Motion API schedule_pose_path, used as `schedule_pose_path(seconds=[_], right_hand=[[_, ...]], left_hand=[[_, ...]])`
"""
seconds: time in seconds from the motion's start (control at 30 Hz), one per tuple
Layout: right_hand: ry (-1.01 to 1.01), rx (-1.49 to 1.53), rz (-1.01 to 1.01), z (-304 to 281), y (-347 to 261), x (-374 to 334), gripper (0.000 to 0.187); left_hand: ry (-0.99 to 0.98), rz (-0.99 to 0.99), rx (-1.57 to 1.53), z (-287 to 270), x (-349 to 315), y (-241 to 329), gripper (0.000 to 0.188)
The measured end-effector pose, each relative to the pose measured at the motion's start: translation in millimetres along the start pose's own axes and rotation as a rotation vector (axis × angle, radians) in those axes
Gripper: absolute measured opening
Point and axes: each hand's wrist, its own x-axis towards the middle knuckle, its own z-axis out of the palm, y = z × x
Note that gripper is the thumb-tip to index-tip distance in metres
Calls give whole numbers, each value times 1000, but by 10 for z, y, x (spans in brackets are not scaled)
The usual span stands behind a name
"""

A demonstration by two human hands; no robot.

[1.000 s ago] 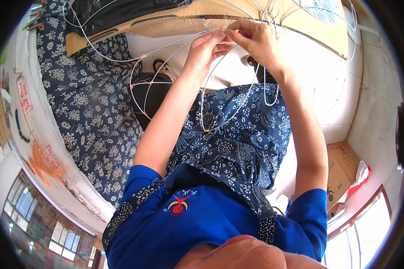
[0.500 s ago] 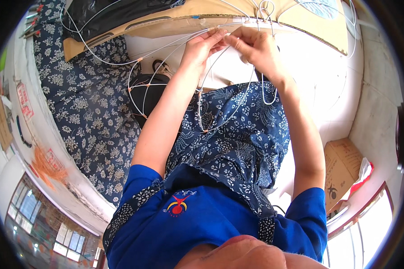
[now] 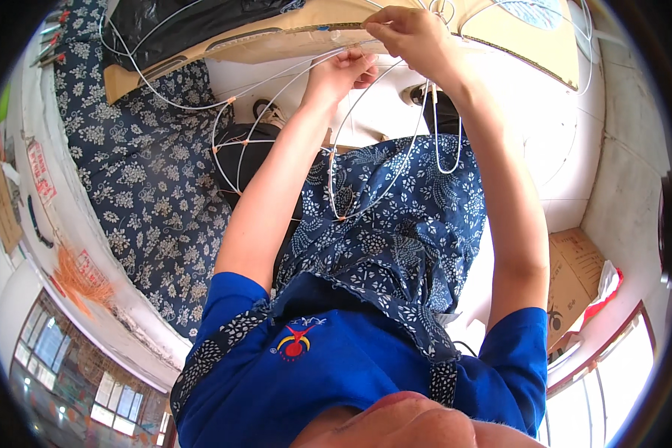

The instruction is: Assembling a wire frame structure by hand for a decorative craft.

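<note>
A frame of bent white wire (image 3: 412, 160), its joints bound with small orange ties (image 3: 232, 99), spreads over my lap and up to the board's edge. My left hand (image 3: 340, 73) pinches its wires near a joint, fingers curled. Higher and to the right, my right hand (image 3: 418, 41) is over the board's edge, thumb and fingertips pressed together. Whatever thin thing they may hold is too small to make out. A narrow wire loop (image 3: 446, 170) hangs below my right wrist.
Across the far side lies a cardboard board (image 3: 493, 45) with more wires and a black plastic sheet (image 3: 201, 33). Dark floral cloth (image 3: 149, 201) covers the left side. Orange strands (image 3: 82, 276) and pliers-like tools (image 3: 51, 45) lie farther left. A carton (image 3: 575, 261) stands at right.
My right hand has moved up and away from my left hand, out over the board. My left hand stays at the wire joint. The frame has hardly shifted.
</note>
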Motion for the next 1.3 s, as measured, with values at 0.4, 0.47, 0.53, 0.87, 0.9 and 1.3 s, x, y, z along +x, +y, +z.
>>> schedule_pose_path(seconds=[0.4,0.47,0.53,0.87,0.9,1.3], right_hand=[[86,-579,-76,272,48,-249,23],[127,-593,-59,358,122,-259,21],[225,-676,-62,389,84,-323,20],[165,8,94,52,181,-175,25],[103,-70,93,41,110,-107,27],[-240,-357,241,129,-161,309,45]], left_hand=[[-89,-72,-277,3,-229,-84,20],[-112,-25,-286,36,-206,-108,19],[-103,-5,-273,31,-169,-111,19],[-11,15,-86,-58,-31,-70,17],[-9,14,-84,-63,-12,-63,17],[50,245,-79,-17,313,-72,11]])
